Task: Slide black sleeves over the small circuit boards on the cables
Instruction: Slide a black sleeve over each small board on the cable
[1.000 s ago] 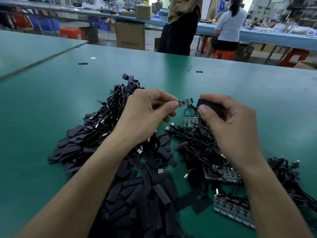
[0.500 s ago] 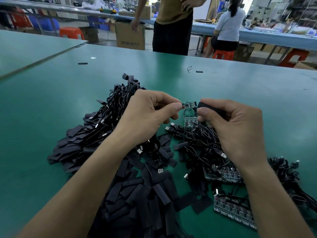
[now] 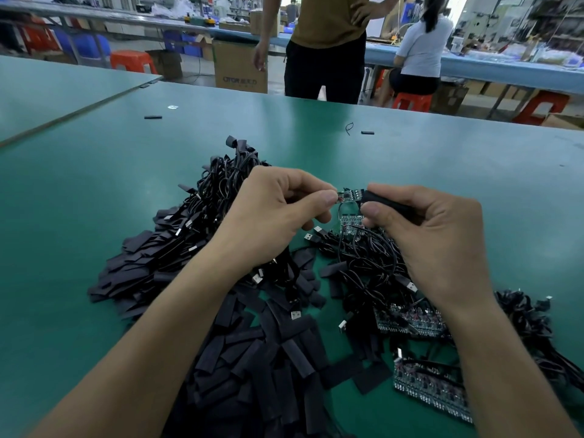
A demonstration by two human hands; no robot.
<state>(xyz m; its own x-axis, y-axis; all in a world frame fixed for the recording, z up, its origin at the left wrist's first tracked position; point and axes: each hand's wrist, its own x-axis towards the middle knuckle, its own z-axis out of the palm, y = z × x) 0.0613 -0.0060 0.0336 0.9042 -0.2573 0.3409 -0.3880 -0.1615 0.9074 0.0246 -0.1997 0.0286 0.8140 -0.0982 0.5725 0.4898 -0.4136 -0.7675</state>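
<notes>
Above the pile (image 3: 252, 358), left hand (image 3: 271, 216) pinches board (image 3: 350, 195) — right hand (image 3: 436, 235) grips sleeve (image 3: 385, 202).

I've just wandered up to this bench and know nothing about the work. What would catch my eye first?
Your eye goes first to the middle, where the left hand pinches a small circuit board and the right hand holds a black sleeve with its mouth at the board's end. Below them, a heap of loose black sleeves and tangled black cables spreads over the green table.
</notes>
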